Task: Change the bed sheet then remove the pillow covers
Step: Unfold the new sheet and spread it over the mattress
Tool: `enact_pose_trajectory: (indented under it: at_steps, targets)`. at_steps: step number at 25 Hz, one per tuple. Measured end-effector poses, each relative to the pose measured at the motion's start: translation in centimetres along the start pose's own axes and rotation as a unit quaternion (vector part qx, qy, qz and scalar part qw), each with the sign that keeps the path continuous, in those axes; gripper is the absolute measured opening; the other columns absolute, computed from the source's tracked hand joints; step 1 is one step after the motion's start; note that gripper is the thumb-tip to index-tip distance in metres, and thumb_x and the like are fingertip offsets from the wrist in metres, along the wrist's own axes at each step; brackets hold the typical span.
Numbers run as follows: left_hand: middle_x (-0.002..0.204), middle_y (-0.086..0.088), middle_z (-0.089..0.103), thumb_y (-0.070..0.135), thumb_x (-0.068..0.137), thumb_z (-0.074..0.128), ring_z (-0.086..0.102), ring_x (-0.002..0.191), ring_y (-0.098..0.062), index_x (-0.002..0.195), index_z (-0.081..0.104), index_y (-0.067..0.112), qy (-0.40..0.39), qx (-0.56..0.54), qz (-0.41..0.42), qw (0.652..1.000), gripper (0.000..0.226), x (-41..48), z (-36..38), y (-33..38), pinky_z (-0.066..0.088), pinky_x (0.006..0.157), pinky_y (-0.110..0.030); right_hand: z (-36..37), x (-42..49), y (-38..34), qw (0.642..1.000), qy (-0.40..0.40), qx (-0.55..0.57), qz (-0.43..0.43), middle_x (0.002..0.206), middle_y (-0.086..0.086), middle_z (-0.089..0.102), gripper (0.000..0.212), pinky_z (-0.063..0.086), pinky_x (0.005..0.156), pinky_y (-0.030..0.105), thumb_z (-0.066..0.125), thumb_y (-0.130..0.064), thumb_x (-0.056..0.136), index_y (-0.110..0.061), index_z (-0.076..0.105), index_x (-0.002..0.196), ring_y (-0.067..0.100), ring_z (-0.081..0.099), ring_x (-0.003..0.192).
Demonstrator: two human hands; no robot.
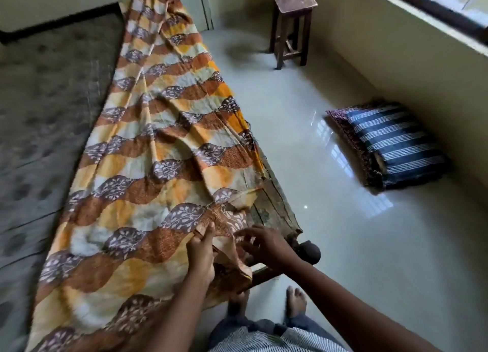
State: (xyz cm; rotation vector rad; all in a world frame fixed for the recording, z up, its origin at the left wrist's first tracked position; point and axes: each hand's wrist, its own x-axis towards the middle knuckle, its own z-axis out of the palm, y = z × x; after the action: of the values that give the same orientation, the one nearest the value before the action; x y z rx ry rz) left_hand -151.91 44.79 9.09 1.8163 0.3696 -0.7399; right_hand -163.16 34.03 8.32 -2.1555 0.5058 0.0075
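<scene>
Head view | step: bed sheet change | left hand [202,254] pinches patterned sheet [148,145] edge; right hand [264,242] open beside it at mattress [45,93] near corner | next: probably spread sheet leftward.

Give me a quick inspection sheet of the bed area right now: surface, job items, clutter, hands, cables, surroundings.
Surface: grey mattress largely bare on its left part; bed frame exposed at the near right edge.
Job's things: orange and brown patterned sheet lies wrinkled in a long strip along the bed's right side, not spread out. Striped pillows stacked on the floor by the wall, covers on.
Clutter: nothing seen on the bed.
Hands: left hand pinches the sheet's corner; right hand hovers with fingers spread at the same corner, grip unclear.
Cables: nothing seen.
Surroundings: wooden stool at the far wall, window on the right, glossy tiled floor.
</scene>
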Motion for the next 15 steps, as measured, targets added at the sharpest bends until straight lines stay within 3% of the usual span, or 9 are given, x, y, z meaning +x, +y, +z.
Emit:
enact_pose_trajectory:
  at_steps: [3,4,7,10,15]
  targets:
    - [0.057,0.002,0.038,0.022,0.08,0.07,0.038,0.055,-0.017,0.065,0.048,0.013,0.028,-0.064,0.039,0.997,0.028,-2.6,0.8,0.2,0.034,0.055,-0.028,-2.5,-0.2,-1.1,0.994,0.08,0.079,-0.008,0.102,-0.001,0.068,0.024,0.048,0.068,0.016,0.06,-0.022,0.09,-0.02,0.066,0.113,0.008,0.064,0.08]
    - [0.063,0.001,0.048,0.024,0.078,0.072,0.047,0.063,-0.019,0.075,0.057,0.01,0.029,-0.089,0.048,0.994,0.02,-3.5,1.1,0.1,0.039,0.061,-0.029,-3.2,-0.3,-1.4,0.99,0.084,0.112,-0.012,0.098,-0.003,0.069,0.023,0.05,0.069,0.015,0.062,-0.021,0.089,-0.019,0.066,0.112,0.006,0.065,0.079]
    - [0.079,-0.006,0.061,0.034,0.085,0.061,0.056,0.074,-0.022,0.103,0.061,0.005,-0.007,-0.147,0.035,0.988,0.034,-5.6,1.8,-0.9,0.044,0.066,-0.031,-4.1,-1.2,-1.8,0.981,0.081,0.173,-0.022,0.094,-0.01,0.069,0.021,0.055,0.071,0.017,0.067,-0.018,0.086,-0.017,0.069,0.106,0.002,0.066,0.08]
    - [0.091,-0.015,0.065,0.036,0.093,0.046,0.062,0.081,-0.023,0.107,0.057,0.003,-0.076,-0.227,0.012,0.971,0.038,-8.1,2.7,-1.2,0.052,0.07,-0.031,-4.0,-2.0,-1.4,0.973,0.11,0.203,-0.027,0.093,-0.005,0.072,0.017,0.056,0.074,0.02,0.072,-0.016,0.082,-0.013,0.072,0.098,0.002,0.068,0.083]
    - [0.087,-0.008,0.069,0.034,0.096,0.038,0.065,0.082,-0.016,0.099,0.061,0.006,-0.118,-0.268,0.027,0.956,0.036,-10.6,4.2,-1.2,0.05,0.075,-0.025,-4.5,-3.4,-1.1,0.969,0.108,0.21,-0.068,0.097,-0.003,0.068,0.021,0.057,0.07,0.019,0.075,-0.017,0.078,-0.015,0.071,0.098,0.004,0.068,0.083]
